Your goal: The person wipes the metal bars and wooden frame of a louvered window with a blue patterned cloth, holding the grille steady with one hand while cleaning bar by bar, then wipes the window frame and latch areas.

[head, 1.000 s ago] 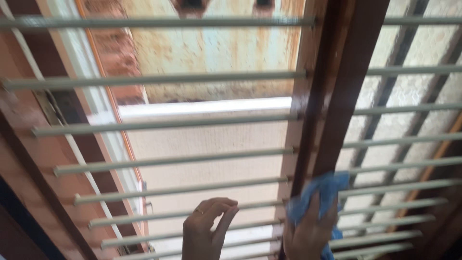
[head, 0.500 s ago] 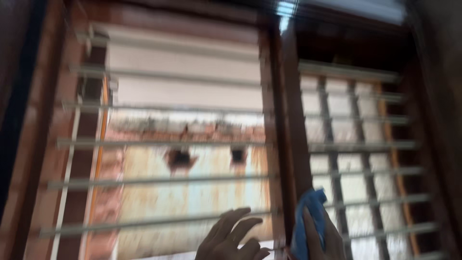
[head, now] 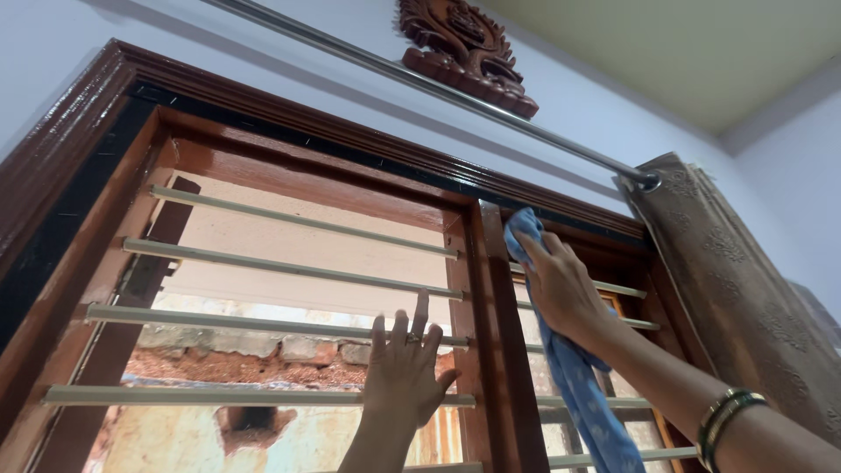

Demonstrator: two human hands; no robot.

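Wooden window frame (head: 491, 350), right hand (head: 561, 285) gripping blue cloth (head: 574, 377), left hand (head: 405, 372) open on bars (head: 263, 322)

A home – barred wooden window frame (head: 491, 350), curtain (head: 745, 298) on a rod (head: 420, 79), carved wall ornament (head: 464, 44)

- The brown wooden window frame (head: 307, 149) is carrying everything here, its central post (head: 491, 350) standing upright between two openings.
- Pale horizontal bars (head: 289, 322) are crossing both openings.
- A blue cloth (head: 569, 377) is lying against the post's right side, hanging down.
- An open palm (head: 405, 372) is resting flat on the bars.
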